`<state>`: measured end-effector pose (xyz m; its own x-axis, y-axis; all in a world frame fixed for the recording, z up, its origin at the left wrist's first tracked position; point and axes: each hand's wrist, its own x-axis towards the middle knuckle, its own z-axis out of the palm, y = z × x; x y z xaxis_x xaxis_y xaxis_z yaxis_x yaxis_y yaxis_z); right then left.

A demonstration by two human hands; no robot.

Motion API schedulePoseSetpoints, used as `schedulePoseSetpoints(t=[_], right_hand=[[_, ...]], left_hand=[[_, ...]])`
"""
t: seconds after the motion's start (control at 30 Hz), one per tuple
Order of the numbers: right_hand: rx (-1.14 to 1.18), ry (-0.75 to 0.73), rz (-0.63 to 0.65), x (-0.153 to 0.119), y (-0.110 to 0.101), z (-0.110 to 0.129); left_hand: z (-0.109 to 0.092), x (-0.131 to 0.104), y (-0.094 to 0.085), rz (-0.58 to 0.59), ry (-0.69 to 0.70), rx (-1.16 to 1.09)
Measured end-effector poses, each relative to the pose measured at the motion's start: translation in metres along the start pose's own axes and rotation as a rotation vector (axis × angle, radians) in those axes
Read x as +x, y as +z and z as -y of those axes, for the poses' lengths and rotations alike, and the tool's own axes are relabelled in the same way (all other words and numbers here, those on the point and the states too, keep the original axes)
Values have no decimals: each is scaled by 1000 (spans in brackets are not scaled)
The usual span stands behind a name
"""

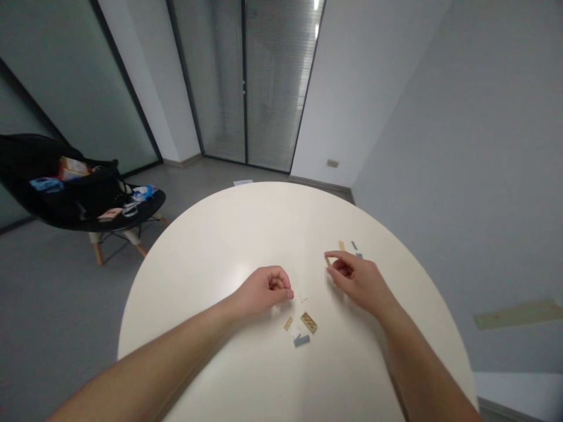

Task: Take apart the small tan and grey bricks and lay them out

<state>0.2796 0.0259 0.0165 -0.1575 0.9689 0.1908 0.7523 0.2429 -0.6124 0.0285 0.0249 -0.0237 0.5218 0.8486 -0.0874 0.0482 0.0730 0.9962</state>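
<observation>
My right hand pinches a small tan toy brick between thumb and forefinger, just above the table. To its left, my left hand is closed, with thumb and forefinger together; anything in them is too small or hidden to make out. Tiny white pieces lie by the left thumb. Nearer to me are a larger tan brick with its hollow side up, a small tan piece, a white piece and a grey brick.
Beyond my right hand lie a tan piece, a narrow grey piece and a blue-grey piece, partly covered. All rest on a round white table. A black chair with a bag stands at the left.
</observation>
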Motion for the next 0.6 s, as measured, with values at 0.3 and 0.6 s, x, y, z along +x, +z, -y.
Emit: schedulePoseSetpoints(t=[0.3,0.6], right_hand=[[-161,375,-209,2,-52,-60],[-130,546,173,-8,-58,-87]], left_hand=[[0,-4,0,35,-1,69],[-4,-5,1,44,3,81]])
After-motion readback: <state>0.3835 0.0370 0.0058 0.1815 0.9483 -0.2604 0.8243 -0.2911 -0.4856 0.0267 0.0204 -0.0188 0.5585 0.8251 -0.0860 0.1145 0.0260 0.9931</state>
